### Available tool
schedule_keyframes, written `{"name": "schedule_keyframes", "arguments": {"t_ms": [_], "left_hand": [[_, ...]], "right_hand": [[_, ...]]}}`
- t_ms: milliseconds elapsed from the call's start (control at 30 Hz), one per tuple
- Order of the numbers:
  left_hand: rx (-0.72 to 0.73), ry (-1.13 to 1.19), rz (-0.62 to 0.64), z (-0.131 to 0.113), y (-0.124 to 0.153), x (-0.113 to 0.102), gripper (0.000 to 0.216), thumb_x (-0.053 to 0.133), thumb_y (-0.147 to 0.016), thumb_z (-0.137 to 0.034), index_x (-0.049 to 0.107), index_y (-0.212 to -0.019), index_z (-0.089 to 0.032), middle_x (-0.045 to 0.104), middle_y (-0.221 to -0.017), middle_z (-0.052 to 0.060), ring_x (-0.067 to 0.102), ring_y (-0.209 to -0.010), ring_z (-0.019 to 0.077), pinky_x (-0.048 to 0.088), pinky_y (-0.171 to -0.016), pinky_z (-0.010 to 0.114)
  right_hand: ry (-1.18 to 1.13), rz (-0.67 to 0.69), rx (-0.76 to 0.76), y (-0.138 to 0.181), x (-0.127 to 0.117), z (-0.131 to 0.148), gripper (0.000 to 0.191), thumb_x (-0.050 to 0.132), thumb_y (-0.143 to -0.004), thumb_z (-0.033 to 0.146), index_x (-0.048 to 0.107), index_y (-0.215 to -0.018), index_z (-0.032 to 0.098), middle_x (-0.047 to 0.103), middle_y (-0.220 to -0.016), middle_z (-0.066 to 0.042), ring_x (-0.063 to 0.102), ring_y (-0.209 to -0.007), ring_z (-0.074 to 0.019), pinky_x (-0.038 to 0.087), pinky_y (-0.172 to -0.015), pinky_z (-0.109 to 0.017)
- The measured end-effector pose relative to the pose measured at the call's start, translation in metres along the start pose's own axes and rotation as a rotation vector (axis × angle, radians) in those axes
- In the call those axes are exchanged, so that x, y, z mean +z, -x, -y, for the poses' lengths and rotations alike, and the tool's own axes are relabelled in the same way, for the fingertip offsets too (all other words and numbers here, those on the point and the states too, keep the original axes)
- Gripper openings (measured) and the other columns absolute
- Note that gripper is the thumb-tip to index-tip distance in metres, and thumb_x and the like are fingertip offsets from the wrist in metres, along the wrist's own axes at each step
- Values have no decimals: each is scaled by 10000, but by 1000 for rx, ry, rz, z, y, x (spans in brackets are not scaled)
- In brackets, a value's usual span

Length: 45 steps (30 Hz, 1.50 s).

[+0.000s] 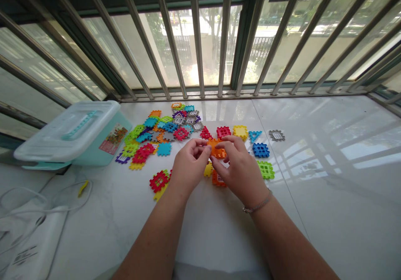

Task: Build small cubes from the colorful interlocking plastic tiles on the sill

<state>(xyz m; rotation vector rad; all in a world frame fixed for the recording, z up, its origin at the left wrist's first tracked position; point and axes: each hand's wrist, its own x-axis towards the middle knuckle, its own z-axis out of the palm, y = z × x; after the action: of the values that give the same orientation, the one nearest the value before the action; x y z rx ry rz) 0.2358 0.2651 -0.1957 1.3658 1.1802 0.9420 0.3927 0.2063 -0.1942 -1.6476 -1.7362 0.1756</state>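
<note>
Between my two hands is an orange toothed building tile [216, 148]. My left hand [192, 161] pinches its left edge with thumb and fingertips. At its right side, the bent fingers of my right hand [239, 165] grip the same tile. Below it, partly covered by my right hand, lies another orange tile [218, 179], with a yellow piece [208, 170] beside it. Just beyond the hands are a red window tile [223, 132], a yellow tile [240, 132] and a small red triangular piece [205, 132].
A heap of mixed tiles [169, 126] spreads behind my left hand. Blue [261, 149] and green [266, 169] tiles lie to the right. A lidded turquoise box [94, 142] stands at left, near a white power strip [37, 242]. Metal bars [196, 42] line the window.
</note>
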Motion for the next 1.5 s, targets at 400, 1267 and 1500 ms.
{"name": "schedule_keyframes", "arguments": {"t_ms": [400,1267,1500], "left_hand": [[12,-29,8,0,1,0,334,753,-934,-467,699,-1130,-202,800,-875,26,719,-756,175,555,-710,276],[30,-53,17,2,1,1,299,742,-960,-453,700,-1123,-206,795,-863,22,729,-752,176,554,-699,273],[40,-87,15,1,1,0,290,727,-967,-454,701,-1125,-212,804,-892,29,737,-761,182,558,-701,285]], "right_hand": [[5,8,2,0,0,0,198,715,-1003,307,704,-1183,223,637,-1446,-147,755,-887,-224,601,-699,-351],[17,9,20,0,1,0,223,704,-1014,329,697,-1209,222,634,-1458,-149,755,-880,-220,626,-725,-363],[19,6,19,0,0,0,212,690,-1015,327,699,-1199,224,645,-1434,-148,758,-880,-217,617,-709,-348]]}}
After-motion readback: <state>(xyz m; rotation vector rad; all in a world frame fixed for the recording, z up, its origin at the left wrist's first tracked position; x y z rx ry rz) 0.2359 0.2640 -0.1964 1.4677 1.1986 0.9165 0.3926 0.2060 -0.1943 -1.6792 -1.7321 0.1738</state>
